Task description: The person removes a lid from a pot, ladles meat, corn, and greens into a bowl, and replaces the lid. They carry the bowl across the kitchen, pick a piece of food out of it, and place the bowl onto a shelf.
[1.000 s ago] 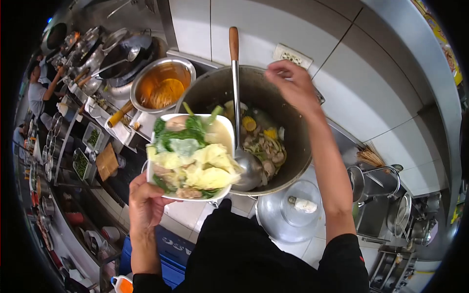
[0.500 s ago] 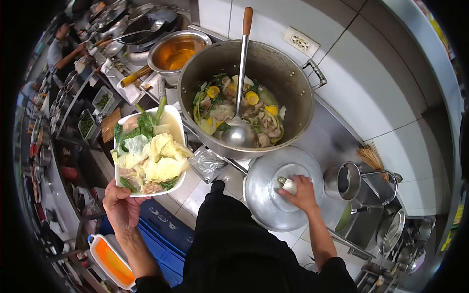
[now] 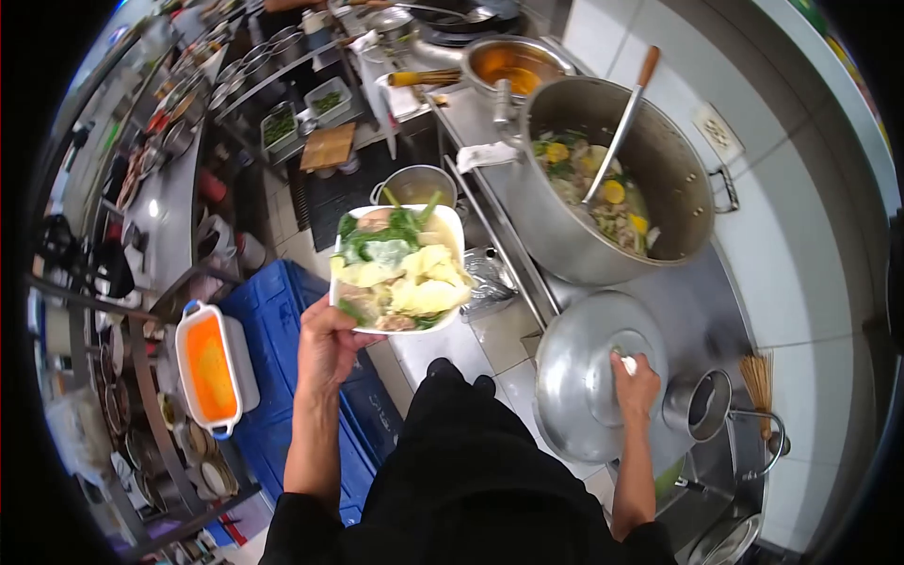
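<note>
My left hand [image 3: 330,344] grips the near left edge of a white bowl [image 3: 456,224], thumb at the rim. Leafy greens, pale cabbage and pieces of meat [image 3: 395,322] fill it. On the right, my right hand [image 3: 637,384] is closed on the knob of a large round metal pot lid [image 3: 576,395], with something white at the fingers. Beyond the lid stands a big metal pot [image 3: 556,240] holding soup with corn, greens and meat. A ladle [image 3: 623,132] with a wooden handle leans in it, its head hidden in the soup.
A metal bowl of orange liquid [image 3: 516,77] stands behind the pot. Blue lidded bins [image 3: 282,330] and a white tub of orange liquid [image 3: 243,363] are at left. A small saucepan [image 3: 704,410] and a bamboo brush [image 3: 756,391] sit by the sink at right.
The view has swung left, so the pot and lid appear farther right. My left hand still holds the filled bowl and my right hand stays on the lid's knob.
</note>
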`<act>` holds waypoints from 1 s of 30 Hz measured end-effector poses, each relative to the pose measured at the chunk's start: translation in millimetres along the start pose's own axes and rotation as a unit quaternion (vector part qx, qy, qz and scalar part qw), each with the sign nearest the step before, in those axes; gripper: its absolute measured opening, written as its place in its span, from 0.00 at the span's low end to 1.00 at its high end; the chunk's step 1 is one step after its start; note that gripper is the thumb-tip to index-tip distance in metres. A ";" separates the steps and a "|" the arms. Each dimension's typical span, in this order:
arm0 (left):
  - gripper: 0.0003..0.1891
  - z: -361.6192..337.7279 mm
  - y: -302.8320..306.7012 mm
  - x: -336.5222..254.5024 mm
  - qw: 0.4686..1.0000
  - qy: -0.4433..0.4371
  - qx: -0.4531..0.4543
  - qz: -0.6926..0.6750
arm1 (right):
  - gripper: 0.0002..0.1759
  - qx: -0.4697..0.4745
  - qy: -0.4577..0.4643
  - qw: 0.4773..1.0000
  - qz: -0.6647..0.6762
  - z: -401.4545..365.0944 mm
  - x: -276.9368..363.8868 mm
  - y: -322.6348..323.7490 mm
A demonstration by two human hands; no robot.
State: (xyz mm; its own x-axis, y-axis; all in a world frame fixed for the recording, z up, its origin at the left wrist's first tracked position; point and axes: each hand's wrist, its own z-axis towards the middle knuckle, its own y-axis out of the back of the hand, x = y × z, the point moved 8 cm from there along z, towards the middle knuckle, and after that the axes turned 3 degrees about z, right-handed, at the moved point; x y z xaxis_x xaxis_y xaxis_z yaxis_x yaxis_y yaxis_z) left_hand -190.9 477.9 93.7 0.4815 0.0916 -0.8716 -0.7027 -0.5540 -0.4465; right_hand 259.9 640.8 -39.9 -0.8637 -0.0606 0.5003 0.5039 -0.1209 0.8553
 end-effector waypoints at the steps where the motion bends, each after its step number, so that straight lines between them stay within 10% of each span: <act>1: 0.26 0.3 4.4 2.4 1.000 0.000 0.006 -0.001 | 0.24 -0.004 -0.005 1.000 0.011 -3.5 2.3 7.8; 18: 0.25 44.9 78.6 31.4 0.997 0.062 -0.021 0.036 | 0.16 -0.073 -0.014 0.994 0.079 -36.6 80.7 195.8; 30: 0.23 41.9 71.1 33.5 0.998 0.012 -0.046 0.030 | 0.26 -0.084 0.151 0.984 0.044 198.9 219.1 176.4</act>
State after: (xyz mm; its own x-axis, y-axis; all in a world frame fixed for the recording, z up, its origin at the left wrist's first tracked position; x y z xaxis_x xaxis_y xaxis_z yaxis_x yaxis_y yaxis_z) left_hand -246.7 476.2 24.2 0.4529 0.0365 -0.8908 -0.6800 -0.6320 -0.3716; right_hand 161.2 803.3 247.5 -0.7924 -0.3675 0.4869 0.5906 -0.2623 0.7631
